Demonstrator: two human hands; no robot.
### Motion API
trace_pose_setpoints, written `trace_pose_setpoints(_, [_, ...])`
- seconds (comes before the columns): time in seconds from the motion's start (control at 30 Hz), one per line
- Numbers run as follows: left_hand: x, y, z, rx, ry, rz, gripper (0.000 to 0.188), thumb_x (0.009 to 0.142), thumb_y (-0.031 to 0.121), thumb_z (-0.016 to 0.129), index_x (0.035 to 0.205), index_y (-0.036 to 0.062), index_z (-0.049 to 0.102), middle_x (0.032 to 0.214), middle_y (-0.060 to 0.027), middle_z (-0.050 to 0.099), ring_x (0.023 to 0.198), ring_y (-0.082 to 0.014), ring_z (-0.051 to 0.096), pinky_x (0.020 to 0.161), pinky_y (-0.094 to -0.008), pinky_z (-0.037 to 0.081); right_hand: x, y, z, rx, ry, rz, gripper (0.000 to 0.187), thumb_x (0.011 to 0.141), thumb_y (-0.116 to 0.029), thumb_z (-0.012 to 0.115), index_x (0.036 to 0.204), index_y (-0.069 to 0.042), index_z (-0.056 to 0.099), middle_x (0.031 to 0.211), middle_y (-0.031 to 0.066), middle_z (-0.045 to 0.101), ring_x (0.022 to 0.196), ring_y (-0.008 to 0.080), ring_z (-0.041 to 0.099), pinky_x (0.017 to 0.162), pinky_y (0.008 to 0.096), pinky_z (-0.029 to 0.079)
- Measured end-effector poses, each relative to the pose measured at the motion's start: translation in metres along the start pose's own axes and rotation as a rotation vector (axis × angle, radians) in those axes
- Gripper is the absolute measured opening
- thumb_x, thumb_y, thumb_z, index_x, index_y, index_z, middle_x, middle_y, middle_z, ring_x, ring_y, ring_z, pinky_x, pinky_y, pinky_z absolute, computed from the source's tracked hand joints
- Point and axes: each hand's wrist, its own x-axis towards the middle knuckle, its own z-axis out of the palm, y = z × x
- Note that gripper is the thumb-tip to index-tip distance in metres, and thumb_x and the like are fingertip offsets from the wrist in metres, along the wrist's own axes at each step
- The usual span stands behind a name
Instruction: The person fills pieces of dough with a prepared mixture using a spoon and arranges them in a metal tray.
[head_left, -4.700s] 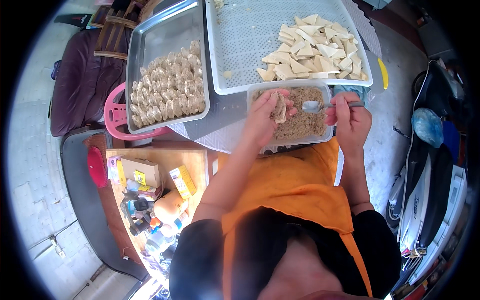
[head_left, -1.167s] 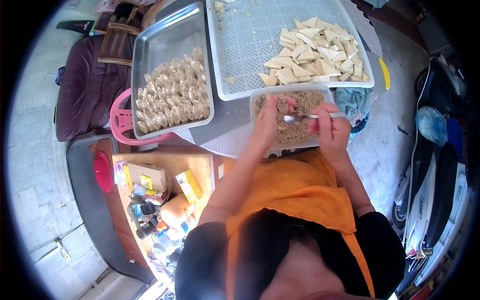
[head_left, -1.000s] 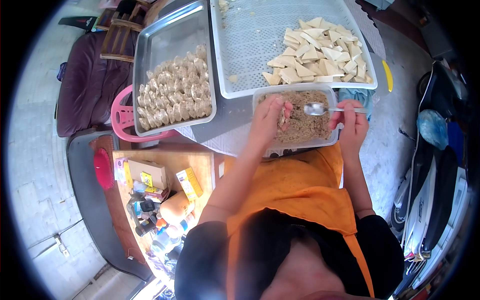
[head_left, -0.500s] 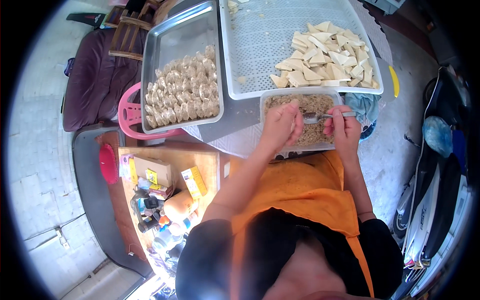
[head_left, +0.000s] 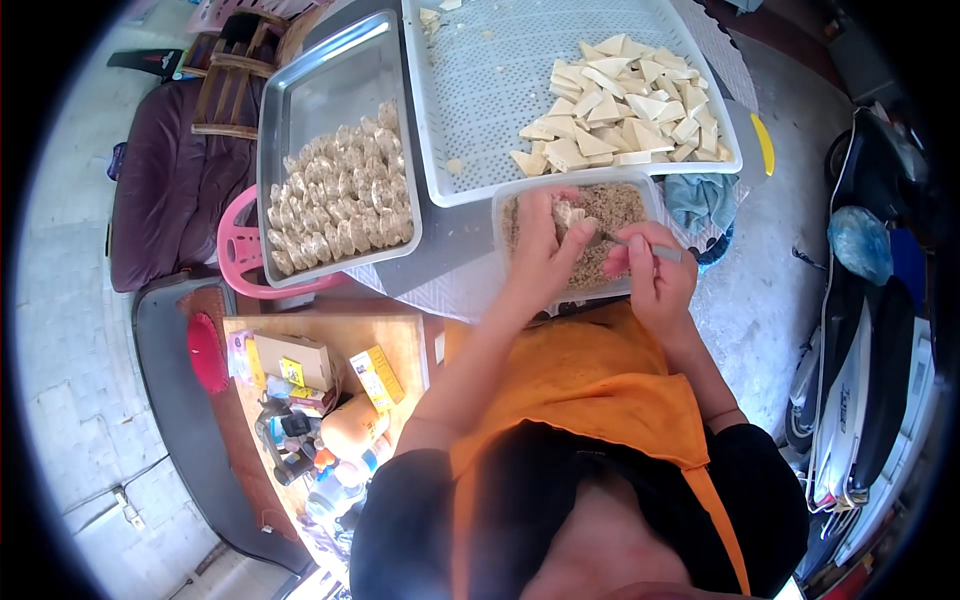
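Note:
My left hand (head_left: 540, 248) holds a pale tofu piece (head_left: 566, 214) between thumb and fingers, over a clear plastic box (head_left: 503, 262) of brown crumbly filling (head_left: 618, 205). Gripped in my right hand (head_left: 658, 278) is a metal spoon (head_left: 667, 253), its bowl end close to the tofu and partly hidden by my left thumb. Cut tofu triangles (head_left: 632, 110) are heaped in a white perforated tray (head_left: 475, 120) just beyond the box. Rows of filled tofu pieces (head_left: 340, 205) stand in a metal tray (head_left: 325, 85) to the left.
A pink plastic stool (head_left: 238, 245) shows under the metal tray. Nearer me on the left, a wooden table (head_left: 405, 335) carries boxes and bottles. A teal cloth (head_left: 700, 200) lies right of the filling box. A scooter (head_left: 850, 400) stands at the far right.
The spoon has moved left from above the filling to the tofu in my left hand. My left hand has turned so the piece shows. The whole view has shifted slightly.

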Motion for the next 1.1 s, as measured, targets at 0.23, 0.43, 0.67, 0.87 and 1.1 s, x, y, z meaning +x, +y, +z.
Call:
trace_pose_setpoints(0.23, [0.007,-0.002,-0.004,-0.794,0.049,-0.418,0.027,0.094,0.023,0.049,0.115,0.006,0.047,0.089,-0.0064,0.054,0.08,-0.0168,0.054,0.074,-0.031,0.048,0.004,0.002,-0.015,0.147,0.144,-0.033,0.017,0.096,-0.011,0.042,0.095,0.001,0.055,0.069,0.0065,0.06,0.054,0.0129,0.058,0.052,0.0233,0.048])
trace_pose_setpoints(0.43, [0.003,-0.023,-0.015,-1.394,-0.241,-0.363,0.041,0.098,0.041,0.033,0.076,0.0103,0.049,0.063,-0.0028,0.048,0.05,-0.0119,0.041,0.043,-0.0231,0.034,0.019,0.013,-0.029,0.567,0.187,0.205,0.019,0.096,-0.015,0.043,0.095,0.0,0.055,0.068,0.0073,0.06,0.053,0.0155,0.059,0.048,0.0272,0.05])
trace_pose_setpoints(0.67, [-0.003,-0.002,-0.01,-0.792,-0.056,-0.361,0.054,0.099,0.047,0.025,0.075,0.0076,0.052,0.052,-0.0022,0.042,0.037,-0.0091,0.026,0.035,-0.0224,0.023,0.018,0.016,-0.019,0.676,0.104,0.339,0.018,0.094,-0.015,0.047,0.097,-0.001,0.057,0.072,0.0083,0.062,0.054,0.0164,0.061,0.046,0.0279,0.051])
trace_pose_setpoints(0.87, [-0.004,0.016,-0.005,-0.404,0.033,-0.322,0.062,0.099,0.048,0.023,0.103,0.0023,0.064,0.059,-0.0023,0.051,0.045,-0.0064,0.04,0.039,-0.0177,0.028,0.012,0.004,0.001,0.338,0.069,0.229,0.017,0.095,-0.013,0.045,0.096,-0.001,0.056,0.07,0.0076,0.061,0.054,0.0136,0.06,0.049,0.0251,0.05])
trace_pose_setpoints(1.1, [-0.006,0.006,-0.008,-0.446,-0.028,-0.375,0.064,0.099,0.049,0.019,0.102,0.0027,0.062,0.071,-0.0044,0.057,0.054,-0.0074,0.047,0.043,-0.0177,0.032,0.016,-0.006,-0.007,0.452,0.065,0.175,0.015,0.095,-0.011,0.044,0.096,0.0,0.055,0.071,0.008,0.061,0.055,0.0129,0.059,0.051,0.024,0.049])
